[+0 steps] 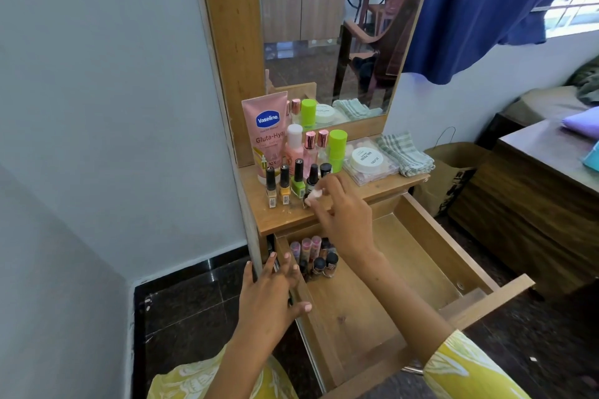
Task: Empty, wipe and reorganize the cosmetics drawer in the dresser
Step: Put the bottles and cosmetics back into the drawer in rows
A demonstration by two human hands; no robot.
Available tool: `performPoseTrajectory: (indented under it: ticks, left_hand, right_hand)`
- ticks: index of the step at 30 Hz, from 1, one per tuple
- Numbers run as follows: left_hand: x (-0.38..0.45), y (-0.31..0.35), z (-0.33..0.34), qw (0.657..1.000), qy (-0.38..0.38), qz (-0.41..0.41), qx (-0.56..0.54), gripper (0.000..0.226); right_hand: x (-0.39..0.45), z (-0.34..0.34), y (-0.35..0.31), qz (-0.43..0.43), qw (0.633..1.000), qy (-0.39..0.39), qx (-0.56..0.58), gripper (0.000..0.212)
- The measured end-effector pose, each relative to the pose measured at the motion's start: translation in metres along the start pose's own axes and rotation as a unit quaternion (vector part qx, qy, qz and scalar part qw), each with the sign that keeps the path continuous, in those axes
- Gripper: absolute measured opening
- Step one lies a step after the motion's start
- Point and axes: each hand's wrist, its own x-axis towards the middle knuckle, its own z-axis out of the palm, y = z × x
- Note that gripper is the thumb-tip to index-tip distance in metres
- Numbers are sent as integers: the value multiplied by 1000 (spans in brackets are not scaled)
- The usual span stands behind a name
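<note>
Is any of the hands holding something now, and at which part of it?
The right hand pinches a small pale bottle at its top end, over the dresser top. The left hand holds nothing.

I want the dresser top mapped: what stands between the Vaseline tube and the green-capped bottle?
In the head view, a pink bottle with a white cap and two rose-gold-capped bottles stand between the Vaseline tube and the green-capped bottle.
</note>
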Motion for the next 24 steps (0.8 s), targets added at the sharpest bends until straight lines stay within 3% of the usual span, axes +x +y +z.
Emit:
performPoseTrajectory:
  ticks: [5, 8, 15, 19, 24]
  left_hand:
    - [1, -1, 1, 1000, 6, 4, -8, 71]
    - [0, -1, 1, 1000, 14, 8, -9, 71]
    - [-1, 0, -1, 1000, 19, 11, -16, 69]
    - [-3, 1, -1, 1000, 22, 16, -4, 69]
    - [-4, 1, -1, 999, 25, 19, -5, 69]
  right_hand:
    - [-20, -17, 17, -29, 993, 11, 111, 16]
    - [-31, -30, 32, -4, 989, 8, 150, 17]
    - [-47, -41, 62, 91, 987, -123, 42, 15]
    - [-51, -30, 64, 111, 973, -201, 35, 14]
    - [-54, -14, 63, 114, 963, -242, -10, 16]
